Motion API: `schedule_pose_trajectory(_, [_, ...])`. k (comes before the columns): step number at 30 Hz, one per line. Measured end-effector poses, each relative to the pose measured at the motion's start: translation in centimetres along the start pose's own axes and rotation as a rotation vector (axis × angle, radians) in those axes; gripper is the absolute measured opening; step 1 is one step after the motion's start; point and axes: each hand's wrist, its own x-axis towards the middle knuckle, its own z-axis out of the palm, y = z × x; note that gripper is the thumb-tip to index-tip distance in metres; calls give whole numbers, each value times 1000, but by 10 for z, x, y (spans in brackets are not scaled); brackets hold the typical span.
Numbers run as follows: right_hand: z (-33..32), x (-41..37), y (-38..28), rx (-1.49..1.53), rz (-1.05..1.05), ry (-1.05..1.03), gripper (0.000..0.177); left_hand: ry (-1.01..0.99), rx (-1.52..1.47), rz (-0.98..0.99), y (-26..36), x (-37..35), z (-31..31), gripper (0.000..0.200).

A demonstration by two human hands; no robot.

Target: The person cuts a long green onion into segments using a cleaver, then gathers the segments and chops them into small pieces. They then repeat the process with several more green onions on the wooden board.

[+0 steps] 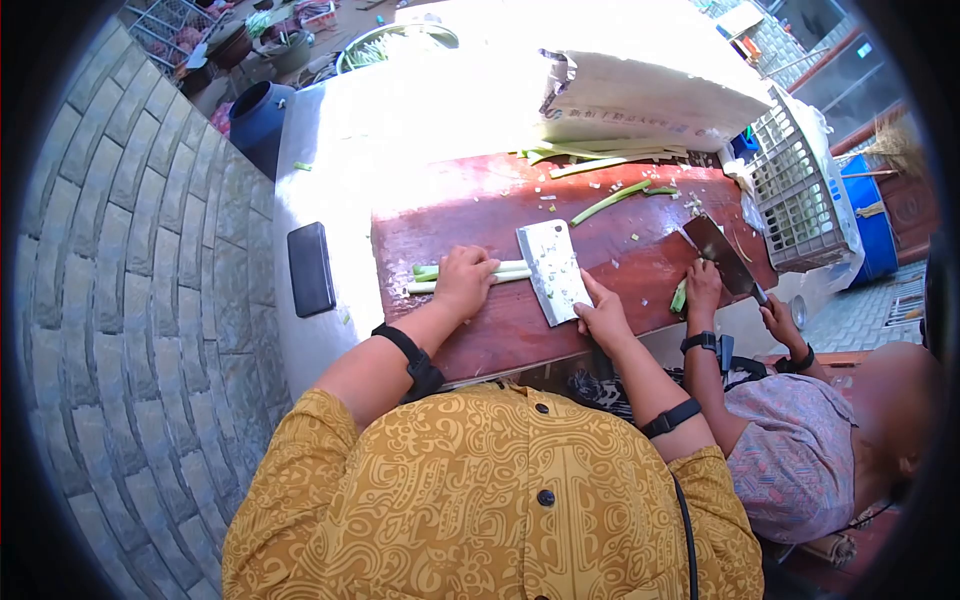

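Observation:
On the reddish cutting board (pixel 470 345), my left hand (pixel 464 282) presses down a few green onion stalks (pixel 425 280), its fingers closed over them. Their pale ends reach right, up to the blade of a cleaver (pixel 550 270). My right hand (pixel 602 312) grips this cleaver at its near end; the handle is mostly hidden by the hand. Bits of chopped onion stick to the broad blade. A loose green onion stalk (pixel 610 202) lies beyond the cleaver, with more stalks (pixel 600 157) along the board's far edge.
At right, a co-worker's hands hold a second cleaver (pixel 718 255) and greens (pixel 679 297) on the same board. A black phone (pixel 311 268) lies left of the board. Behind stand a cardboard box (pixel 640 100) and, farther right, a grey plastic crate (pixel 795 190). A brick wall (pixel 130 300) borders the left.

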Motion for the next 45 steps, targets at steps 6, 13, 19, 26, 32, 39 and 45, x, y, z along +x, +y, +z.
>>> schedule_pose_trajectory(6, [-3,7,1,101,15,-46,64,27,-10,1,1,-1,1,20])
schedule_pose_trajectory(13, [-4,-1,-2,138,48,-74,64,25,-44,28,-4,-2,3,17])
schedule_pose_trajectory(19, [5,9,-7,124,37,-81,64,-4,-47,27,-2,-1,1,16])
schedule_pose_trajectory(26, [12,18,-12,139,43,-99,64,7,-41,23,-5,-2,5,15])
schedule_pose_trajectory(32, [28,23,-12,100,22,-48,64,32,-54,-1,-2,-3,5,16])
schedule_pose_trajectory(39, [44,23,-14,70,43,4,66,18,-84,28,-6,-1,4,24])
schedule_pose_trajectory(45, [43,17,-19,96,56,-18,67,-60,-47,47,-11,-1,-25,43])
